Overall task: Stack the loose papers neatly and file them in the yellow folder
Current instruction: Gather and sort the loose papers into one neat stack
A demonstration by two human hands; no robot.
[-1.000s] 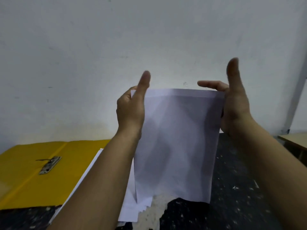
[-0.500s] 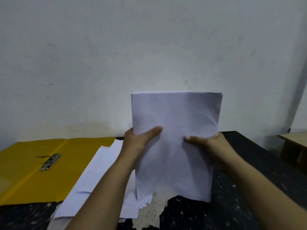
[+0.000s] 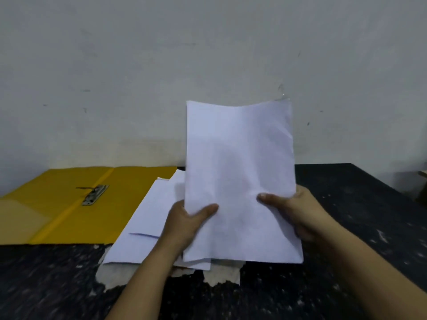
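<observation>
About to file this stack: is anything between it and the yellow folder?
Yes. More loose sheets lie on the table, overlapping the open yellow folder's right edge, between it and the stack both hands hold. The clip is bare.

2 bare forearms, 2 bare hands (image 3: 235, 218), no sleeves, rings or watch.

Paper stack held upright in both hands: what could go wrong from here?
1. The paper stack is gripped only low down by the left hand and right hand; its top edge already curls and could flop over.
2. Loose sheets overlap the yellow folder beside the metal clip and may get left out or snag.
</observation>
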